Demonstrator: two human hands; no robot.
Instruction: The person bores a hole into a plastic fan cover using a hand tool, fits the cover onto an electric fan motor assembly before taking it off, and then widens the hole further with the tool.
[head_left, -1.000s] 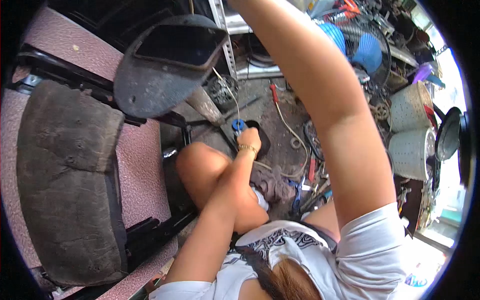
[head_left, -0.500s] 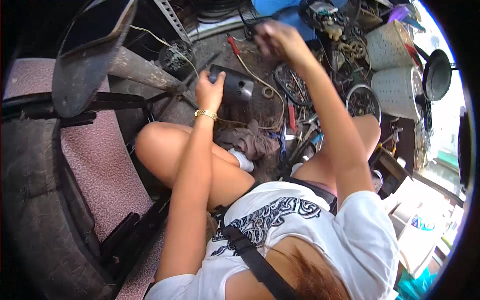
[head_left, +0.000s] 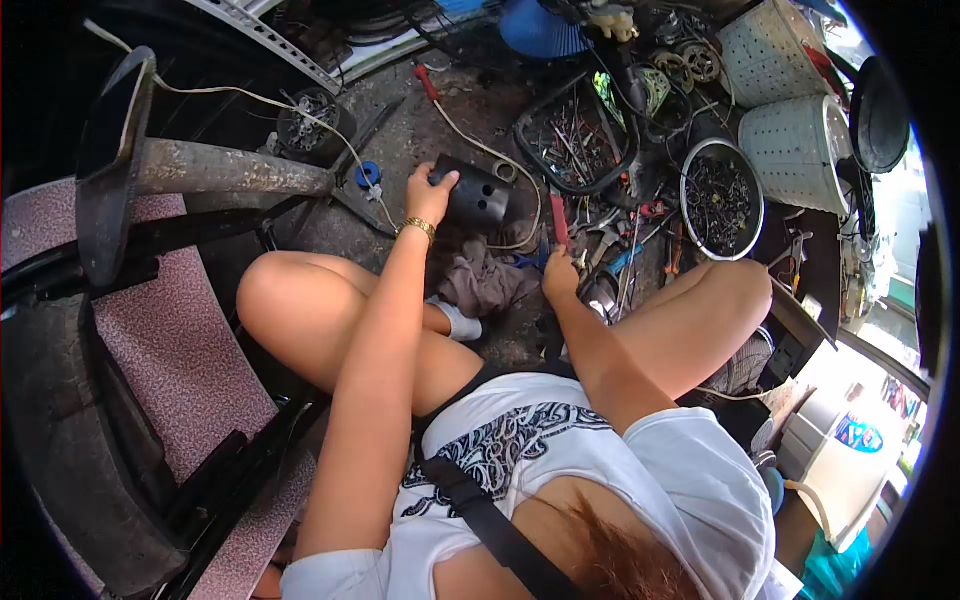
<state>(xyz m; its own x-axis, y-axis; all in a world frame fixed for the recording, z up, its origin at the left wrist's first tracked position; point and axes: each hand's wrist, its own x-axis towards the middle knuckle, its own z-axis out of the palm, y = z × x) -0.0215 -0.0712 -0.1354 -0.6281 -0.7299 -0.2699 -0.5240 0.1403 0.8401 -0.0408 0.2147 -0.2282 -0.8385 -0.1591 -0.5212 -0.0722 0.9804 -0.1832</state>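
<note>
My left hand (head_left: 428, 196) grips the left edge of a black cylindrical housing (head_left: 475, 195) that has round holes in its side. The housing is held above the floor, near a tan ring (head_left: 505, 172). Lower and to the right, my right hand (head_left: 560, 274) is closed at the blue-handled tool (head_left: 543, 252); its fingers are partly hidden, and what they hold cannot be made out. A red-handled tool (head_left: 559, 220) lies just beyond it. A crumpled brown cloth (head_left: 482, 281) lies between the hands, close to my foot.
A blue spool (head_left: 368, 174) and a pale cord lie by the metal stand (head_left: 235, 168) at left. A tray of metal bits (head_left: 575, 140), a round basin of small parts (head_left: 720, 200) and white perforated buckets (head_left: 790, 140) are at right. A pink-covered seat (head_left: 180, 350) is at left.
My right hand has come down from the upper right to the tools near my legs. My left hand, earlier by the blue spool, now has the black housing. The view has shifted.
</note>
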